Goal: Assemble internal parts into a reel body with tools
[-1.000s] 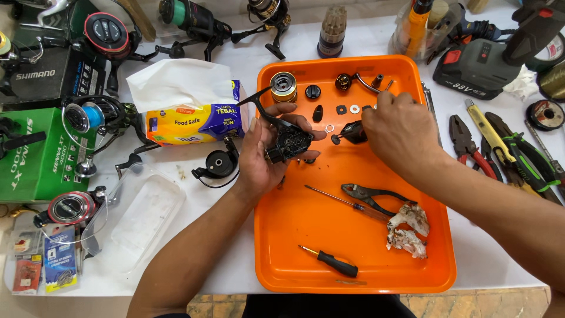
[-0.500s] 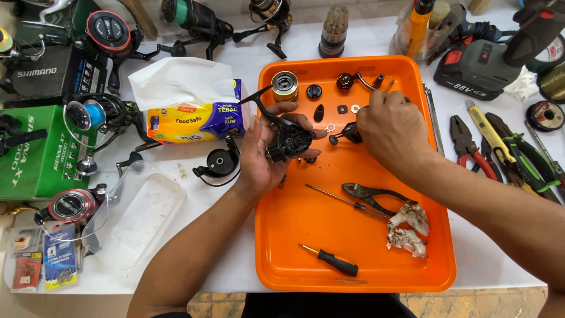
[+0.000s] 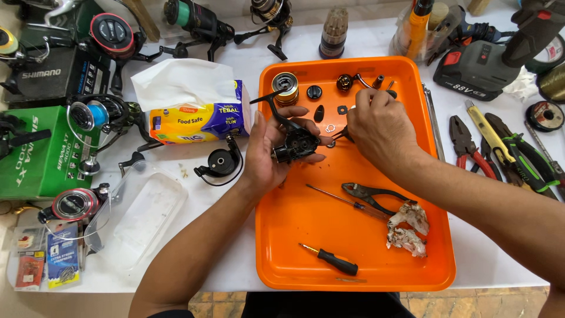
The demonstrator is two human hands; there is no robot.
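The left hand [image 3: 268, 147] is clamped around a black reel body [image 3: 296, 143] above the orange tray [image 3: 306, 247]. Just beside it, the right hand [image 3: 379, 126] pinches a small dark tool [image 3: 341, 134]; loose washers [image 3: 331, 128] and a spool [image 3: 286, 87] lie beyond, pliers [image 3: 371, 194] nearer.

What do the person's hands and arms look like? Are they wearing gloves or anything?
No gloves. Both the left hand and the right hand are bare, with no rings, watch or bracelets that I can see. The forearms are bare too, with no sleeves in view right up to the picture's edge. The fingernails look short and plain.
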